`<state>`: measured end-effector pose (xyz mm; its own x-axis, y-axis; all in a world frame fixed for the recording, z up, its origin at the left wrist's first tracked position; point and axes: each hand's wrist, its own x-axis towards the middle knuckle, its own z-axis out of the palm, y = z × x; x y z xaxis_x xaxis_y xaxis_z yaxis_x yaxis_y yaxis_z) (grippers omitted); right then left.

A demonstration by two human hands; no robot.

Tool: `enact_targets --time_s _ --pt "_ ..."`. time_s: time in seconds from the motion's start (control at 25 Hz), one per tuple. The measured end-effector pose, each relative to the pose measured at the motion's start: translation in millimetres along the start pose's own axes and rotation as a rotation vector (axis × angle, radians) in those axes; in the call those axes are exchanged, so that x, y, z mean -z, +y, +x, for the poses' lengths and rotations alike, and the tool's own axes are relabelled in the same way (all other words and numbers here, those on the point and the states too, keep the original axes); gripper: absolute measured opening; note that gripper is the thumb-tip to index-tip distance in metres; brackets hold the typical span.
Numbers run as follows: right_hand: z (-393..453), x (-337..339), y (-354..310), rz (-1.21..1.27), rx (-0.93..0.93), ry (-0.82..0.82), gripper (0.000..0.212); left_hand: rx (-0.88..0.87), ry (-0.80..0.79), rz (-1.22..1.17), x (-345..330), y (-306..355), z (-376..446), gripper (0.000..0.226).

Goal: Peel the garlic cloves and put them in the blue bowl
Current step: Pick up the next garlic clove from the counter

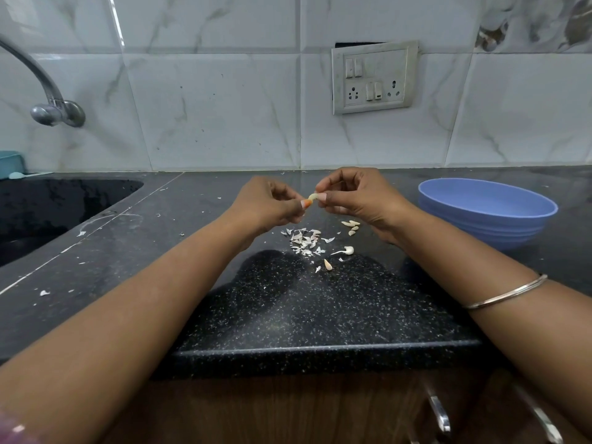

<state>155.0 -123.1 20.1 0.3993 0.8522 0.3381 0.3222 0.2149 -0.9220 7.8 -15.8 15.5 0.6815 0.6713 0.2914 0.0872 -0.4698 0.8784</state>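
Forearms frame the counter (288, 315). Left hand (269, 203) and right hand (358, 193) both pinch one garlic clove (313, 197), mid-peel. Skins (304, 241) heaped below; loose cloves (350, 224) remain. Blue bowl (487, 209) at 3 o'clock, contents unseen.

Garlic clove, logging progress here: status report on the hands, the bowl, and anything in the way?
Left hand and right hand both pinch one garlic clove above the counter. Blue bowl to the right, inside not visible. Peel scraps and loose cloves below; path unobstructed.
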Motion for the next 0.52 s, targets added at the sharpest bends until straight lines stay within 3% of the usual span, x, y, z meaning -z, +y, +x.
enact_targets --time_s 0.2,0.32,0.52 --pt "5 19 0 -0.205 -0.015 0.082 0.012 -0.063 -0.003 0.263 -1 -6 5 0.009" --pt "8 27 3 -0.468 -0.099 0.068 0.015 -0.098 -0.004 0.358 -2 -6 6 0.012" --pt "10 35 9 -0.587 -0.223 0.026 0.008 -0.128 0.0 0.455 -3 -5 4 0.014"
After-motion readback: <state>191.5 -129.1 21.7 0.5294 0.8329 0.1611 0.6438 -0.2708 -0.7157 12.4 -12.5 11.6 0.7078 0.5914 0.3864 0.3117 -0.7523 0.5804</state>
